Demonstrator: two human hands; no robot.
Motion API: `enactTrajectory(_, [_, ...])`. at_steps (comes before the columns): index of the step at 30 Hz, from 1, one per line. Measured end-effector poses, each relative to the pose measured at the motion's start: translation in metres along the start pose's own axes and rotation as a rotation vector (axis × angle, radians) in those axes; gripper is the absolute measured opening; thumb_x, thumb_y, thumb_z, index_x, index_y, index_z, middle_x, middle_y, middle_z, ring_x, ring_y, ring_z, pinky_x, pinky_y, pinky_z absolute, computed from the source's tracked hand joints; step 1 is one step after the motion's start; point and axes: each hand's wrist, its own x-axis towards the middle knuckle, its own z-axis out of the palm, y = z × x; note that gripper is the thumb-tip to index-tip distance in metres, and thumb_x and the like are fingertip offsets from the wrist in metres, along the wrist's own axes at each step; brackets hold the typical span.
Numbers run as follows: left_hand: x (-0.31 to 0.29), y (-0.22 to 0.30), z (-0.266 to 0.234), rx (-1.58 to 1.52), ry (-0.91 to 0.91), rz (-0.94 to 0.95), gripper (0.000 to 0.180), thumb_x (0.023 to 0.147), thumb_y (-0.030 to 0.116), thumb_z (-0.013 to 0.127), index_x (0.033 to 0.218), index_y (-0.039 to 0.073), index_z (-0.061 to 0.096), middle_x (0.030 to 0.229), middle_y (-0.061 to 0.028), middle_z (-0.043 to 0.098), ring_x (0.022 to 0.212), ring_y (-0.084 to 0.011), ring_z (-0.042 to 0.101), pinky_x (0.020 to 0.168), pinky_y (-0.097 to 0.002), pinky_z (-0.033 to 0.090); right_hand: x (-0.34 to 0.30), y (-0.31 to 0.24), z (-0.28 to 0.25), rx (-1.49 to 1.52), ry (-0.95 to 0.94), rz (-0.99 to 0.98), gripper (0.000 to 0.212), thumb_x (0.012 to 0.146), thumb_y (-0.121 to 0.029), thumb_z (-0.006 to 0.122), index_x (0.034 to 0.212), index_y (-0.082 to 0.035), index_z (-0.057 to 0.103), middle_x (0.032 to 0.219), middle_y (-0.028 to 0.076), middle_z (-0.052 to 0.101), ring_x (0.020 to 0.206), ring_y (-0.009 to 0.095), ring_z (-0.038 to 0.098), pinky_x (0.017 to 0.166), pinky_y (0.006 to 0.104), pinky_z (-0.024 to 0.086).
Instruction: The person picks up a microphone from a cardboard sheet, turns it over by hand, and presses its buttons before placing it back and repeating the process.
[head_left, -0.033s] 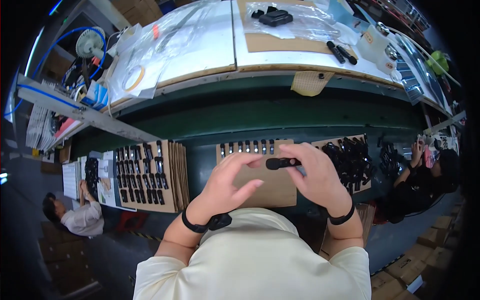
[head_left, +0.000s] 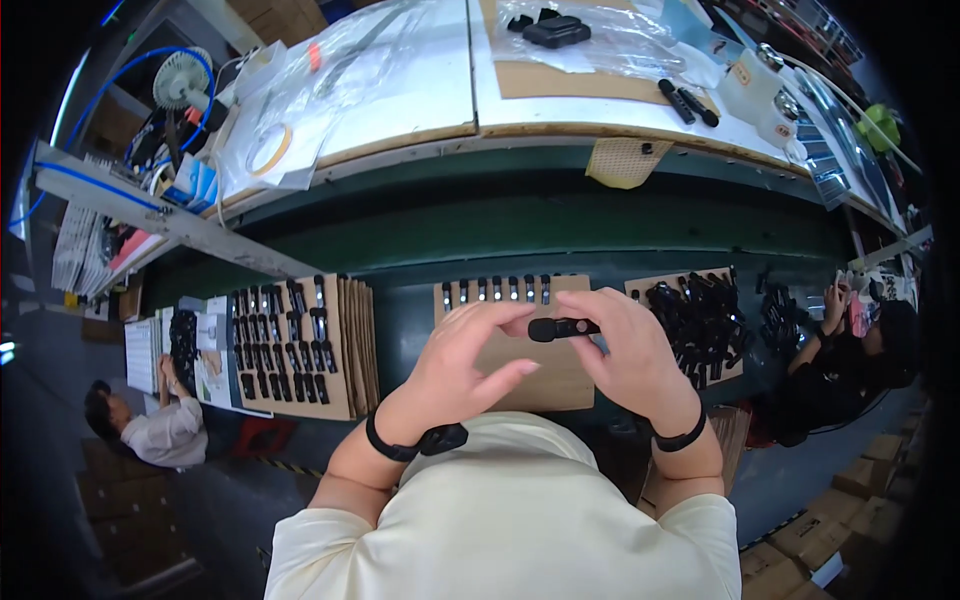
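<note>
A small black microphone (head_left: pixel 558 328) with a rounded head lies level between the thumb and fingers of my right hand (head_left: pixel 635 350). Its head points left. My left hand (head_left: pixel 465 360) is held with thumb and fingers apart, its upper fingertips right by the microphone's head; whether they touch it I cannot tell. Both hands are above a brown cardboard sheet (head_left: pixel 545 385). Along that sheet's far edge stands a row of similar black microphones (head_left: pixel 496 289), partly hidden by my hands at the right.
Left of the sheet, stacked cardboard (head_left: pixel 345 385) carries rows of microphones. To the right, a jumbled heap of black microphones (head_left: pixel 695 320) covers another cardboard sheet. Co-workers (head_left: pixel 165 430) sit at both sides. A raised white table (head_left: pixel 400 95) with plastic bags runs across the far side.
My left fingertips have come slightly closer to the microphone's head. The right hand keeps its hold, and the whole view has shifted a little.
</note>
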Motion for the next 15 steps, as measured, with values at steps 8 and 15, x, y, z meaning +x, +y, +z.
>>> enactTrajectory(8, [-0.009,-0.009,-0.002,0.066,0.081,0.283,0.029,0.072,0.003,0.074,0.100,0.001,0.065,0.094,-0.0127,0.068,0.089,-0.0284,0.065,0.095,-0.0421,0.047,-0.017,-0.011,0.028,0.479,0.089,0.199,0.041,0.075,0.003,0.071,0.114,-0.001,0.059,0.088,0.011,0.066,0.072,0.023,0.062,0.066,0.0290,0.049])
enactTrajectory(15, [-0.020,-0.001,-0.007,-0.122,0.054,0.150,0.032,0.070,0.001,0.075,0.101,-0.001,0.065,0.094,-0.0129,0.067,0.089,-0.0267,0.065,0.096,-0.0442,0.047,-0.020,-0.015,0.037,0.253,0.214,-0.132,0.032,0.076,0.001,0.073,0.106,-0.001,0.063,0.085,0.010,0.065,0.070,0.022,0.060,0.063,0.0293,0.046])
